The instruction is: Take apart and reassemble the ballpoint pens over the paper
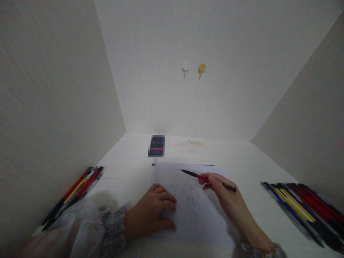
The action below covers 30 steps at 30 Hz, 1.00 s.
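A white sheet of paper (193,222) lies flat in front of me, its middle covered with dark scribbled marks too faint to read. My left hand (156,209) rests on the paper's left side, palm down with the fingers apart; a gold ring (165,204) is on one finger. My right hand (219,190) grips a red and black pen (200,176) between thumb and fingers over the upper right of the sheet. The pen's dark tip points up and left; whether it touches the paper I cannot tell.
Several red, yellow and black pens (80,186) lie by the left wall. A larger row of pens (298,200) lies on the right. A blurred-out dark object (156,145) sits behind the paper. Two hooks, white (185,66) and yellow (201,68), hang on the back wall.
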Available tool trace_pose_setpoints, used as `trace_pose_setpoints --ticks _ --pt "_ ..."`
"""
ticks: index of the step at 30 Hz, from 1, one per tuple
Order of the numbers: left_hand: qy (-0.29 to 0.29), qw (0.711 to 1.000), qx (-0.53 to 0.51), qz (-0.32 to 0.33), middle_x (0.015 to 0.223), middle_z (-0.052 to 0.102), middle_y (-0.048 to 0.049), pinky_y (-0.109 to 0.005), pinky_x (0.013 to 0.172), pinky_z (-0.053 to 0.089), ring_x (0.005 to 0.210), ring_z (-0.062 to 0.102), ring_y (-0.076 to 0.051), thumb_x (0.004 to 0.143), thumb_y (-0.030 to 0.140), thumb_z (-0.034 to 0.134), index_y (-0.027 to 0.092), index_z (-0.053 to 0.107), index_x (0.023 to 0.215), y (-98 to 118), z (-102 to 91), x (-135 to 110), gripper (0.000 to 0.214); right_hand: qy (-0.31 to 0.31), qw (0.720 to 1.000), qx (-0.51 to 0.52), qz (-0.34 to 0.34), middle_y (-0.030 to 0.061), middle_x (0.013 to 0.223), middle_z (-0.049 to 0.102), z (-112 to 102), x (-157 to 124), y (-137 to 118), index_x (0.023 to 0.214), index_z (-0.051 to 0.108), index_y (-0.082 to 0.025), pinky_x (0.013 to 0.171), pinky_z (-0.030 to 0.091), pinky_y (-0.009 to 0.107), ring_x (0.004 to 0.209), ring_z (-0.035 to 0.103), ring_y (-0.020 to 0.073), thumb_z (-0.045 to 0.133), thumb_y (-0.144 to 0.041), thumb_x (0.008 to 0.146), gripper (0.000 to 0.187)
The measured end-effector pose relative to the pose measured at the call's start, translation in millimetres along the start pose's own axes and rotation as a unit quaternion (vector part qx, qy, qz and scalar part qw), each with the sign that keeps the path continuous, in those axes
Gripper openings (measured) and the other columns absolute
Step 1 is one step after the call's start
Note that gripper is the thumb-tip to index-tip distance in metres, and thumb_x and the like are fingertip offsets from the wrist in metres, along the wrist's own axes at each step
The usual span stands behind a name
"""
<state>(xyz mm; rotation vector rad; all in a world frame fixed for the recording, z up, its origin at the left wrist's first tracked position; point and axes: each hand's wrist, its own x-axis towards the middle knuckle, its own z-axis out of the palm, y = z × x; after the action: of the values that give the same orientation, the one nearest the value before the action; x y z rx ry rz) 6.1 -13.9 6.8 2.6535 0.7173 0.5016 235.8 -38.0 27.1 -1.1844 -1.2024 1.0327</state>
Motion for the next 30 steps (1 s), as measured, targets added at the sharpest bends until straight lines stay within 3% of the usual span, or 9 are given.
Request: trace_pose_setpoints --ticks 2,5,9,14,19,30 --pt "-0.003 1.0 0.002 0.0 0.095 0.061 -0.0006 -0.033 0.082 0.028 0.085 0.05 -0.017 0.062 0.049 0.059 0.024 0.059 0.09 -0.2 0.1 0.1 0.038 -0.019 0.999 -0.046 -0.003 -0.0006 0.062 0.059 2.0 -0.4 2.0 0.072 0.058 -0.017 0.054 0.039 0.023 0.057 0.053 0.0119 0.062 -0.034 0.065 0.019" --pt "-0.006 1.0 0.002 -0.004 0.095 0.061 -0.0008 -0.033 0.082 0.027 0.085 0.049 -0.017 0.063 0.049 0.059 0.023 0.059 0.09 0.2 0.1 0.2 0.038 -0.034 0.999 -0.039 -0.004 -0.0053 0.044 0.049 4.8 -0.7 4.6 0.073 0.055 -0.017 0.047 0.036 0.022 0.044 0.047 0.01 0.051 -0.036 0.073 0.019" --pt "-0.004 1.0 0.0 -0.004 0.095 0.061 -0.0013 -0.033 0.081 0.028 0.085 0.049 -0.017 0.063 0.049 0.059 0.023 0.059 0.089 0.7 -0.1 0.0 0.037 -0.072 0.995 -0.069 -0.005 0.0006 0.062 0.06 10.2 -2.5 5.1 0.08 0.057 -0.017 0.056 0.041 0.024 0.059 0.055 0.0126 0.048 -0.034 0.074 0.019" --pt "-0.004 1.0 -0.001 -0.002 0.094 0.061 -0.0013 -0.033 0.081 0.028 0.084 0.05 -0.017 0.062 0.049 0.06 0.023 0.06 0.089 0.1 -0.3 0.2 0.038 -0.092 0.982 -0.157 0.045 -0.0051 0.04 0.048 15.4 -2.1 9.1 0.068 0.05 -0.018 0.04 0.03 0.02 0.037 0.043 0.0088 0.045 -0.035 0.075 0.019" --pt "-0.001 1.0 0.0 0.001 0.094 0.062 -0.002 -0.033 0.081 0.029 0.084 0.05 -0.017 0.062 0.05 0.059 0.023 0.06 0.089 -0.7 -0.2 0.4 0.038 -0.1 0.969 -0.227 0.005 -0.0034 0.042 0.051 16.7 -1.0 14.5 0.064 0.05 -0.018 0.047 0.033 0.022 0.041 0.045 0.0096 0.041 -0.034 0.077 0.022" --pt "0.0 1.0 0.004 0.001 0.094 0.061 -0.0017 -0.033 0.081 0.028 0.084 0.05 -0.017 0.063 0.049 0.059 0.023 0.059 0.089 0.5 0.0 0.2 0.037 -0.079 0.964 -0.252 0.006 -0.0045 0.037 0.047 13.6 -1.3 10.8 0.057 0.046 -0.019 0.048 0.033 0.023 0.037 0.043 0.0095 0.041 -0.028 0.075 0.021"
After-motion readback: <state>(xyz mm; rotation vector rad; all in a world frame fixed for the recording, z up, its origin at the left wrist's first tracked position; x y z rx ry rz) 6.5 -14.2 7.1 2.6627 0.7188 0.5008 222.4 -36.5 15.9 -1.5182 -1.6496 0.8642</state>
